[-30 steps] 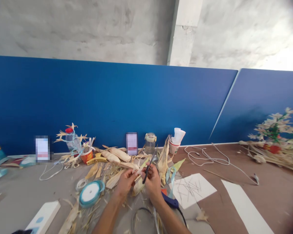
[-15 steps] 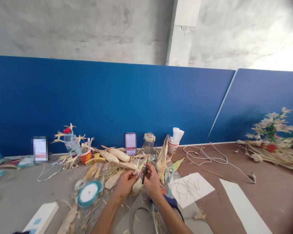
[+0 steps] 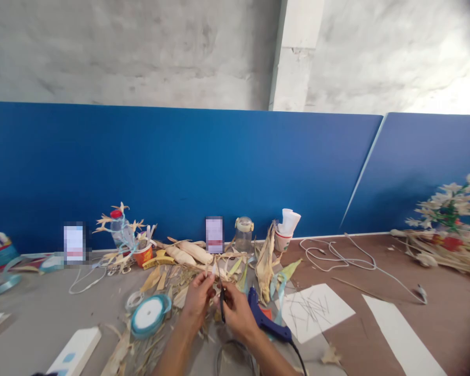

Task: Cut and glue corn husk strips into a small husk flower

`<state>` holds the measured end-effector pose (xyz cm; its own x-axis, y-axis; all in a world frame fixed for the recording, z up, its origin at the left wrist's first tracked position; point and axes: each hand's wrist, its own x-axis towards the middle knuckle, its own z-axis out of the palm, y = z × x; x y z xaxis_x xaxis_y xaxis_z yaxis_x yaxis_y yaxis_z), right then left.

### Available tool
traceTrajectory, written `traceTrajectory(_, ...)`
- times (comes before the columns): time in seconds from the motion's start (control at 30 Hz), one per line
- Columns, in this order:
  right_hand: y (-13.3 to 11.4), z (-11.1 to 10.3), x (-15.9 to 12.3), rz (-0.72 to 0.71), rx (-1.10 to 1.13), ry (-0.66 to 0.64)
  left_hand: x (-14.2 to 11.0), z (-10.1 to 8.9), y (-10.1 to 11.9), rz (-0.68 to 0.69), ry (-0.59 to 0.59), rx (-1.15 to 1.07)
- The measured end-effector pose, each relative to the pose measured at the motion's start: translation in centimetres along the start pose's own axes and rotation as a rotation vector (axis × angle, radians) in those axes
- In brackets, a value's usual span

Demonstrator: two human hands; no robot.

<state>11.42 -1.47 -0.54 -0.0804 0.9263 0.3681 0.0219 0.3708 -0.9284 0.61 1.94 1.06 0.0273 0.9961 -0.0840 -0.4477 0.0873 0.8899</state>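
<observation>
My left hand (image 3: 198, 300) pinches a small pale piece of corn husk (image 3: 213, 270) between its fingertips. Just to its right, my right hand (image 3: 237, 313) is closed on small black-handled scissors (image 3: 221, 296), whose blades point up at the husk piece. Both hands hover over a heap of dry corn husks (image 3: 188, 261) on the grey table (image 3: 43, 318). A blue glue gun (image 3: 264, 321) lies right beside my right hand.
A light-blue ribbon spool (image 3: 149, 315) sits left of my hands, a white box (image 3: 76, 350) further left. Cups (image 3: 285, 230), a jar (image 3: 243, 233) and a bottle (image 3: 119, 230) line the blue partition. White paper sheets (image 3: 317, 310), a white cable (image 3: 337, 253) and a husk flower arrangement (image 3: 446, 224) lie right.
Both hands have shifted slightly left and toward me; the scissors turned more upright. The blue glue gun, earlier hidden under my right hand, now shows beside it.
</observation>
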Motion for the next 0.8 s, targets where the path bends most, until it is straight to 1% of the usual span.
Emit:
traceTrajectory(0.1, -0.06, 0.13, -0.17, -0.011, -0.054, -0.001, -0.03, 0.04, 0.12, -0.011, 0.002, -0.109)
traceTrajectory(0.27, 0.09, 0.16, -0.28, -0.025, -0.113, 0.019, -0.01, 0.12, 0.16, 0.003, 0.038, -0.151)
traceTrajectory(0.63, -0.11, 0.04, -0.34, -0.018, -0.202, 0.062, -0.31, 0.40, -0.03, 0.017, -0.029, -0.042)
traceTrajectory(0.8, -0.15, 0.02, -0.33, -0.029, -0.183, 0.067, -0.33, 0.35, -0.07, 0.021, -0.048, -0.002)
